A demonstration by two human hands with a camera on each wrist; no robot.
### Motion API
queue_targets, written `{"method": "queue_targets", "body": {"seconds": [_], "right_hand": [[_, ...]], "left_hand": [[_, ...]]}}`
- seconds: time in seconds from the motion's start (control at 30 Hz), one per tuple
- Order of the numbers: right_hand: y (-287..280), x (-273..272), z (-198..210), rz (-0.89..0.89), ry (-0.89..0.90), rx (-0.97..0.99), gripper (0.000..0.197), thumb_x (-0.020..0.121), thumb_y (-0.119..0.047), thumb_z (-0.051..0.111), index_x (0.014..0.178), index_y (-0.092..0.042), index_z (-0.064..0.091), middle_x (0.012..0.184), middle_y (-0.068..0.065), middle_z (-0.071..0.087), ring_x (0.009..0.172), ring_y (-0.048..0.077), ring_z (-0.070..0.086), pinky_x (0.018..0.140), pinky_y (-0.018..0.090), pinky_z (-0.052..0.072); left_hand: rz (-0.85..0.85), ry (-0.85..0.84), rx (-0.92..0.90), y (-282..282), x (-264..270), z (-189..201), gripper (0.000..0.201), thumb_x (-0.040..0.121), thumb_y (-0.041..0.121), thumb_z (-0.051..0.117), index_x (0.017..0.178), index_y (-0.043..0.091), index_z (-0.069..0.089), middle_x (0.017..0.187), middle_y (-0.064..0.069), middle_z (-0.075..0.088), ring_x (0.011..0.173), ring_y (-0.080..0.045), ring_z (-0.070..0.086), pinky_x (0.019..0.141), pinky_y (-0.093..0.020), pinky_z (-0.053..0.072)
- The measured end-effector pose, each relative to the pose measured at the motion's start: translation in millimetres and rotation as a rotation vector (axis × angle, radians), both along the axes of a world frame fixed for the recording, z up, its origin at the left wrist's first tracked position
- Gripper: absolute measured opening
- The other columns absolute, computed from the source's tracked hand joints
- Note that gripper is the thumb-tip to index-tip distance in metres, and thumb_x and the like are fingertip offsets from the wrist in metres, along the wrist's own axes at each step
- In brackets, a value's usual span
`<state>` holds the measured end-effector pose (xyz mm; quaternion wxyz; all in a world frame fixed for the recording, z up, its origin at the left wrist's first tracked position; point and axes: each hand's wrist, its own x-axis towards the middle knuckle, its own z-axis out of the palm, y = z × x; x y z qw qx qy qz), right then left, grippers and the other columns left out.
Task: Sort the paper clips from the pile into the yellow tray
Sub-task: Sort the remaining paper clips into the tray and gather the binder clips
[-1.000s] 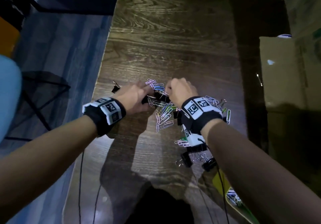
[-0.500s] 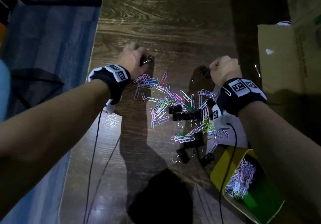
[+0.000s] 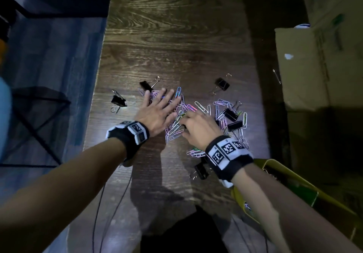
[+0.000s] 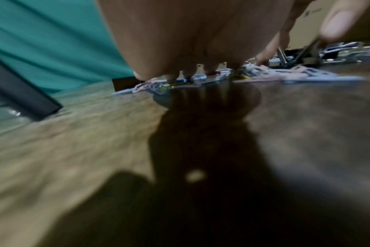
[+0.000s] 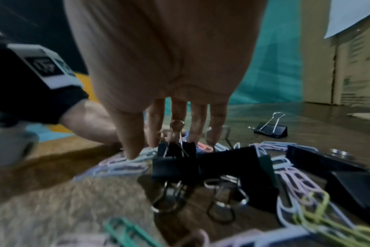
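Observation:
A pile of coloured paper clips (image 3: 176, 129) mixed with black binder clips (image 3: 232, 115) lies mid-table. My left hand (image 3: 159, 105) lies flat with spread fingers on the pile's left part; its fingertips (image 4: 186, 75) touch clips. My right hand (image 3: 194, 125) reaches into the pile's middle with nothing gripped. Its straight fingers (image 5: 177, 115) point down onto paper clips (image 5: 120, 165) behind a binder clip (image 5: 175, 165). The yellow tray (image 3: 300, 180) sits near right, partly hidden by my right forearm.
Single binder clips lie apart at far left (image 3: 118, 101), above the left hand (image 3: 146, 85), far right (image 3: 222, 84) and near the right wrist (image 3: 201, 171). A cardboard box (image 3: 302, 66) stands beyond the table's right side. The table's left edge (image 3: 98, 95) drops to the floor.
Half a second ago each hand held a binder clip out to its own side of the pile. Both hands have let go and come back onto the pile.

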<state>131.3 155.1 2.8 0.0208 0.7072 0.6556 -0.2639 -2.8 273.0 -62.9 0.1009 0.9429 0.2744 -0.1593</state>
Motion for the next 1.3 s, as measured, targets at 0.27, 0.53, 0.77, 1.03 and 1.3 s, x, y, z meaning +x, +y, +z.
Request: {"method": "queue_targets", "body": {"seconds": [0.27,0.53,0.77,1.03,1.3], "right_hand": [[-18,9,19,-0.124,-0.032,-0.007,0.027,0.083,0.002,0.051,0.102,-0.009,0.068,0.104,0.013,0.064,0.092,0.031,0.063,0.081,0.037,0.052],[-22,10,30,-0.172,-0.132,-0.172,0.029,0.089,-0.001,0.046,0.115,-0.009,0.056,0.114,0.016,0.058,0.106,0.033,0.057,0.084,0.039,0.047],[-23,24,34,-0.311,-0.191,-0.24,0.03,0.089,-0.009,0.051,0.119,-0.006,0.052,0.119,0.017,0.055,0.112,0.034,0.053,0.088,0.04,0.045],[-27,-8,22,-0.059,-0.279,-0.12,0.028,0.089,-0.028,0.054,0.114,-0.016,0.06,0.12,0.01,0.056,0.114,0.028,0.049,0.095,0.04,0.035],[-35,-11,23,-0.064,-0.311,-0.318,0.038,0.091,-0.031,0.053,0.125,-0.014,0.053,0.127,0.012,0.055,0.123,0.029,0.042,0.1,0.042,0.033]], "left_hand": [[0.014,-0.206,-0.149,27,-15,9,0.065,0.089,0.06,-0.001,0.146,0.031,0.012,0.157,-0.001,0.005,0.144,-0.023,-0.004,0.112,-0.052,0.001],[-0.04,-0.11,-0.127,46,15,17,0.058,0.093,0.052,0.015,0.147,0.032,0.01,0.157,0.001,0.0,0.144,-0.024,-0.004,0.11,-0.057,0.001],[-0.023,-0.104,-0.216,-25,-9,8,0.069,0.086,0.061,0.002,0.147,0.031,0.014,0.157,0.007,0.004,0.143,-0.016,-0.008,0.114,-0.051,-0.006],[0.427,-0.275,-0.159,-5,-32,7,0.054,0.096,0.047,0.028,0.146,0.027,0.019,0.157,-0.002,0.006,0.144,-0.023,0.0,0.112,-0.053,0.003],[0.08,-0.077,-0.192,-44,-21,9,0.068,0.084,0.068,0.006,0.145,0.039,-0.001,0.156,0.004,-0.01,0.143,-0.017,-0.012,0.114,-0.052,-0.007]]}}
